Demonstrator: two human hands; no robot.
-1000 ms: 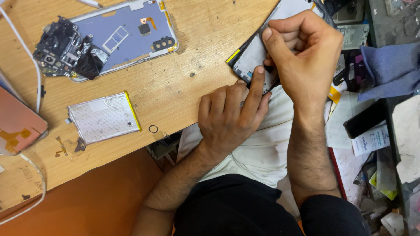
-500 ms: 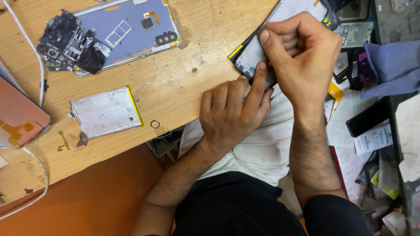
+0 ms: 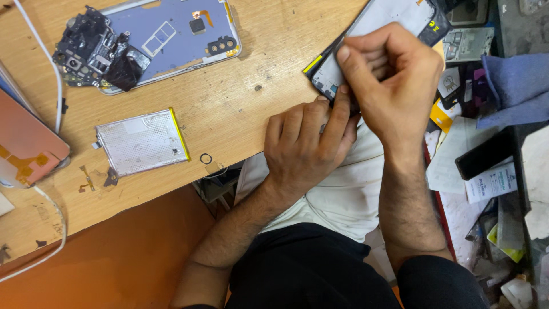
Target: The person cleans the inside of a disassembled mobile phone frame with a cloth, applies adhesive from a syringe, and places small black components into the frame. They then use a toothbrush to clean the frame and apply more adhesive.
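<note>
1. The right hand (image 3: 394, 86) is curled almost shut, thumb and bent fingers pinching the near edge of the phone frame (image 3: 377, 34).
2. The left hand (image 3: 309, 143) lies flat under it, fingers nearly straight and close together, their tips pressed to the frame's lower edge; it grips nothing I can make out.
3. The frame rests tilted over the right edge of the table (image 3: 240, 114), above the person's lap. It has a black rim, a pale grey inner face and a yellow strip at its lower left corner.
4. Further left on the table lie a silver battery (image 3: 142, 143) with a yellow edge, a small black ring (image 3: 206, 158), and a bluish back cover (image 3: 171, 34) with a dark circuit board (image 3: 91, 46) piled on its left end.
5. A white cable (image 3: 40, 63) and a pink panel (image 3: 26, 143) sit at the far left.
6. Right of the hands, off the table: a blue cloth (image 3: 514, 86), a black slab (image 3: 486, 154), a white printed box (image 3: 490, 182) and loose papers.
</note>
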